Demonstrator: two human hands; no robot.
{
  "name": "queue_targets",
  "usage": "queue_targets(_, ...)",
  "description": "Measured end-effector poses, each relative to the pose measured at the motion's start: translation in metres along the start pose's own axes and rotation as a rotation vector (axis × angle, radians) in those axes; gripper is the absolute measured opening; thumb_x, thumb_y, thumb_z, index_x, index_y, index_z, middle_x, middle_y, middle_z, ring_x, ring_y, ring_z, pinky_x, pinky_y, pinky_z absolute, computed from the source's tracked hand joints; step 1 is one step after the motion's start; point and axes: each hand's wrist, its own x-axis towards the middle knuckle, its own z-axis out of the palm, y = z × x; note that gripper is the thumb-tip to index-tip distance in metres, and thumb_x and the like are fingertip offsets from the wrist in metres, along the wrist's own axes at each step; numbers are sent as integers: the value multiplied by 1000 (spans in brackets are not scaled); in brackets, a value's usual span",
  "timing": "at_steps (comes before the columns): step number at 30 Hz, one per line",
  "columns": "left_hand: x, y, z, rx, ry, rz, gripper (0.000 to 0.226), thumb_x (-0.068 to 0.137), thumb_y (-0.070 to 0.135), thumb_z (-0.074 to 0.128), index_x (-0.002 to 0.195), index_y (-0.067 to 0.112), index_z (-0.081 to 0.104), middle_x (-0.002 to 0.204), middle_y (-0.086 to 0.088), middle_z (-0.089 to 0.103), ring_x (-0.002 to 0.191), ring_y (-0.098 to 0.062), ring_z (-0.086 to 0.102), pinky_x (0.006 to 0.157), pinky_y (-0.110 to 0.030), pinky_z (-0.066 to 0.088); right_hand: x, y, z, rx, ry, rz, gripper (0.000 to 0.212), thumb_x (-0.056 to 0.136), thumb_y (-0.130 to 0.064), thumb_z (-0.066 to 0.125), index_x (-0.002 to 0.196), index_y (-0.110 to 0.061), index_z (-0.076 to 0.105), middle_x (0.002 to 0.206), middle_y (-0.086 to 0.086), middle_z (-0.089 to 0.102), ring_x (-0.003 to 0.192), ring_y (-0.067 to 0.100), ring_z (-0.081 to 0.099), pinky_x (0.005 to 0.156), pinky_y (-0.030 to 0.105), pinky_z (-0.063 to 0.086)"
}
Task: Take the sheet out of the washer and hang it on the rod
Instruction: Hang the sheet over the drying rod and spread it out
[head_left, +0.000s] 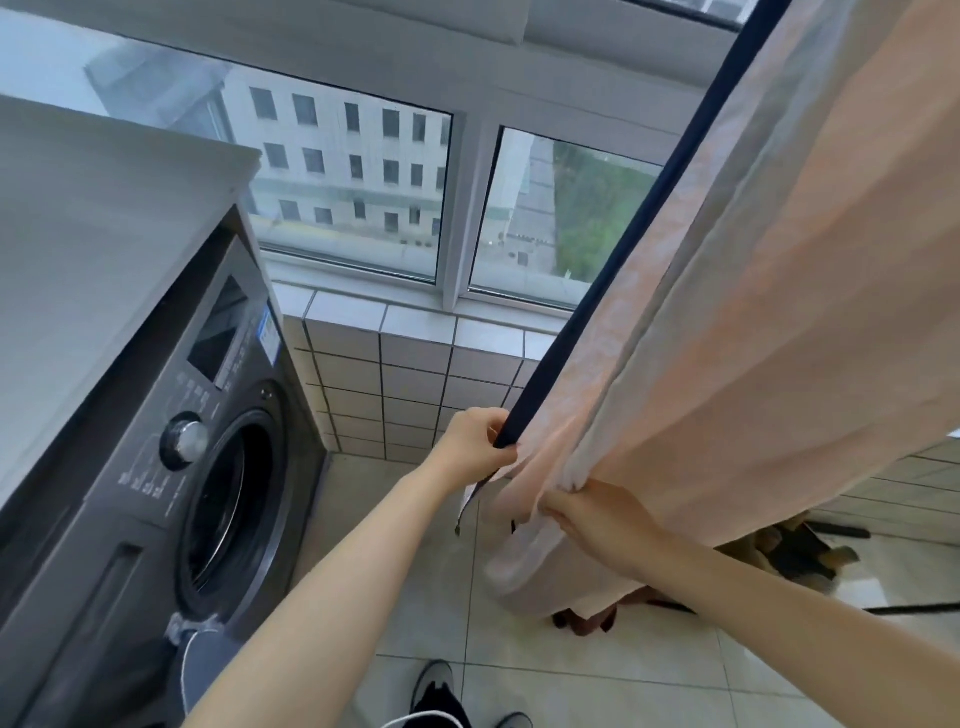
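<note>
Left fingers: your left hand (475, 447) has its fingers curled tight round the dark navy border (623, 234) of the sheet, with the thumb closed against them.
Right fingers: your right hand (602, 519) pinches a bunched fold of the pink cloth with the thumb on top. The fingertips are buried in the fabric.
Sheet: the pink sheet (779, 312) is out of the washer. It hangs in long folds from beyond the top right of the view down to your hands, and its lower end droops near the floor tiles (571, 675).
Rod: it is out of view above, so you cannot tell how evenly the cloth sits on it.
Washer: the dark front-loading washer (156, 493) stands at your left, well apart from the cloth. Its round door opening (234, 514) shows nothing pink.
Step in hand: the hanging looks mostly done, and you seem to be spreading and squaring the sheet.
Next move: it likely calls for drawing your hands apart along the lower edge to pull the folds flat. Keep the hem off the floor, and don't tug so hard that the cloth slides off the rod.
</note>
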Motion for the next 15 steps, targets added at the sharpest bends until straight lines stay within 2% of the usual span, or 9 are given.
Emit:
queue_targets(1,-1,-3,2,-7,11,-7,9,75,11,65,76,20,64,75,4,68,72,-12,64,76,-35,57,0,4,5,-80,34,-20,31,81,-60,28,93,-41,49,69,-16,41,56,1,39,51,16,35)
queue_targets(3,-4,-10,6,-17,32,-19,9,76,11,66,79,20,65,77,5,68,73,-10,65,74,-31,57,0,7,13,-173,51,-35,19,92,-48,25,98,-49,43,70,-15,39,57,2,37,50,17,33)
queue_targets(5,-6,-15,8,-23,48,-37,9,78,10,67,80,19,65,79,4,68,73,-9,65,72,-28,56,-3,7,18,-124,54,13,24,97,-39,22,110,-50,39,70,-15,36,59,4,38,51,17,32)
queue_targets(7,-9,-20,9,-26,67,-55,8,80,10,68,80,17,64,80,2,68,75,-11,65,70,-27,56,-8,6,20,-160,48,176,31,99,-26,27,125,-35,42,68,-12,29,65,15,42,53,23,33)
queue_targets(9,-12,-24,10,-19,76,-59,8,80,11,67,80,19,64,79,4,68,74,-11,64,69,-25,54,-11,8,22,-287,20,253,15,99,-20,32,111,-20,42,69,-6,34,73,23,48,52,29,33)
queue_targets(11,-14,-27,11,-20,73,-68,11,80,11,67,80,21,64,79,6,67,73,-8,62,67,-21,52,-16,9,26,-350,29,212,11,99,-27,36,102,-19,42,75,-1,49,75,25,55,54,32,38)
queue_targets(13,-16,-30,14,-37,78,-83,16,80,11,65,76,25,60,77,8,66,72,-9,61,66,-19,49,-19,11,34,-325,62,195,21,100,-43,33,100,-24,43,78,-2,56,71,22,57,56,32,46)
queue_targets(15,-18,-31,17,-50,80,-86,14,81,11,64,77,22,58,77,7,68,75,-13,62,68,-24,49,-20,12,43,-241,52,273,29,99,-52,26,96,-28,41,76,-4,58,68,20,58,60,35,52)
